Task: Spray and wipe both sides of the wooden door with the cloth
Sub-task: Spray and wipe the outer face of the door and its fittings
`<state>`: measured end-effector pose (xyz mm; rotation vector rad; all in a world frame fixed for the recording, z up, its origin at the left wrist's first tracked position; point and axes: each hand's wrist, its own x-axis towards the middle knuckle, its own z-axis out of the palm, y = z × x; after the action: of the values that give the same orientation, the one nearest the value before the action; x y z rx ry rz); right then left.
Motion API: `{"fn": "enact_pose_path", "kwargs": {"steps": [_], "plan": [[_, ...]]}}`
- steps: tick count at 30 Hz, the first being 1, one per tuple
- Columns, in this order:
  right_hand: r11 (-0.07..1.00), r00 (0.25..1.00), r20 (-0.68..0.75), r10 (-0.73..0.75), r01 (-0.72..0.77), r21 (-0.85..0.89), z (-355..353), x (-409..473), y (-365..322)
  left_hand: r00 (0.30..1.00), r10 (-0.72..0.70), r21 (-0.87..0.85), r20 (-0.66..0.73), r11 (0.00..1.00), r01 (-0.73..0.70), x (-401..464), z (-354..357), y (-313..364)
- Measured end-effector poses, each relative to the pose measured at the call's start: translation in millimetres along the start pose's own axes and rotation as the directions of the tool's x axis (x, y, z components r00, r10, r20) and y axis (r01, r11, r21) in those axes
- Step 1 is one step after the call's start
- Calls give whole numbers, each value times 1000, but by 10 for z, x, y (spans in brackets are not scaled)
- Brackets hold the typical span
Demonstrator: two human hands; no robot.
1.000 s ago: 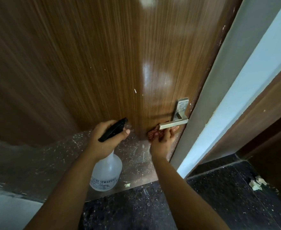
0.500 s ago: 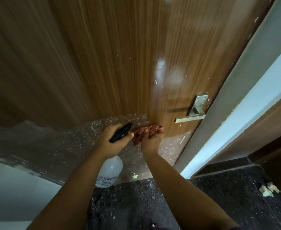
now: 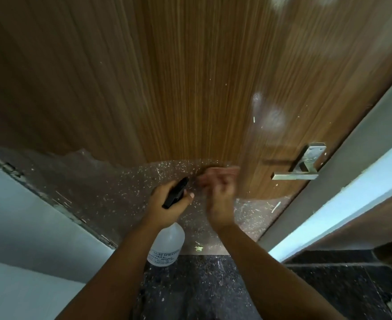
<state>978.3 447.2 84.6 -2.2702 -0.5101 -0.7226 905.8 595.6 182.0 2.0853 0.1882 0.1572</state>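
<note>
- Door [image 3: 190, 77] fills the view; its lower part is under a speckled clear film [image 3: 121, 199]
- Left hand [image 3: 167, 204] grips the black head of the bottle [image 3: 167, 244], which hangs below the fist, just beside the film
- Right hand [image 3: 218, 199] is blurred against the door, left of the handle [image 3: 301, 167]; whether its fingers hold the cloth I cannot tell
- Cloth is lost in the blur
- Dark floor [image 3: 213, 285] below
</note>
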Motion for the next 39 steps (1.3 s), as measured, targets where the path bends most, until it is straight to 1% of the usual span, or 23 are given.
{"fn": "enact_pose_path", "kwargs": {"steps": [1, 2, 3, 4, 5, 8, 11, 13, 14, 16, 18, 19, 20, 21, 22, 23, 24, 25, 26, 28, 32, 36, 39], "plan": [[949, 948, 137, -287, 301, -90, 134, -24, 13, 1000, 9, 0, -7, 1000, -9, -20, -24, -5], [844, 836, 280, -473, 520, -129, 219, 3, 56, 1000, 8, 2, -14, 1000, -8, -23, -49, -13], [747, 736, 380, -560, 647, -153, 276, 39, 101, 1000, 2, 7, -17, 1000, -2, -35, -86, -12], [693, 680, 454, -576, 700, -169, 280, 86, 155, 1000, -7, 9, -17, 1000, 7, -35, -114, -9], [670, 667, 477, -573, 716, -196, 264, 105, 215, 1000, -13, 11, -22, 1000, 13, -40, -138, -9], [708, 767, 333, -549, 638, -303, 32, 127, 405, 999, -25, -4, -33, 1000, 25, -72, -246, -12], [879, 940, 9, -340, 321, -353, -309, 215, 514, 998, -58, 10, -40, 998, 58, -117, -294, -32], [948, 955, -225, -192, 121, -295, -457, 384, 433, 996, -80, 12, -38, 997, 81, -129, -303, -47], [965, 948, -283, -148, 75, -253, -490, 485, 356, 996, -88, 8, -32, 996, 89, -134, -292, -45], [971, 946, -280, -161, 102, -216, -472, 672, 233, 994, -104, -5, -30, 995, 103, -134, -271, -32], [917, 937, -142, -318, 266, -298, -360, 678, 323, 992, -116, -21, -43, 993, 115, -135, -246, -42], [833, 897, -1, -442, 410, -371, -302, 606, 443, 992, -118, -31, -46, 993, 117, -135, -229, -40], [693, 802, 209, -559, 591, -413, -236, 504, 607, 992, -117, -34, -45, 993, 116, -133, -211, -51], [526, 646, 456, -612, 763, -376, -172, 387, 800, 992, -116, -32, -42, 993, 115, -143, -189, -58], [342, 440, 684, -582, 896, -285, -142, 280, 1010, 992, -115, -32, -44, 993, 114, -157, -171, -60], [156, 245, 835, -492, 969, -192, -108, 223, 1167, 993, -110, -33, -49, 994, 108, -168, -176, -59], [17, 128, 904, -408, 991, -132, -113, 184, 1271, 993, -109, -35, -44, 994, 107, -189, -170, -54], [-68, 77, 928, -365, 992, -109, -130, 185, 1299, 992, -114, -38, -46, 993, 112, -203, -173, -45], [-97, 79, 932, -354, 988, -121, -136, 207, 1243, 991, -119, -44, -56, 992, 117, -227, -195, -38], [-47, 165, 878, -448, 977, -208, -173, 331, 1004, 990, -126, -64, -55, 990, 122, -250, -202, -28], [234, 386, 459, -800, 905, -355, -430, 1016, 53, 989, -133, -37, -71, 991, 131, -305, -222, 9], [477, 553, 57, -831, 762, -438, -805, 1659, -472, 985, -163, -163, -52, 975, 153, -391, -271, 14], [519, 576, 5, -817, 740, -428, -749, 1615, -417, 982, -185, -169, 20, 968, 186, -427, -241, -76]]}}
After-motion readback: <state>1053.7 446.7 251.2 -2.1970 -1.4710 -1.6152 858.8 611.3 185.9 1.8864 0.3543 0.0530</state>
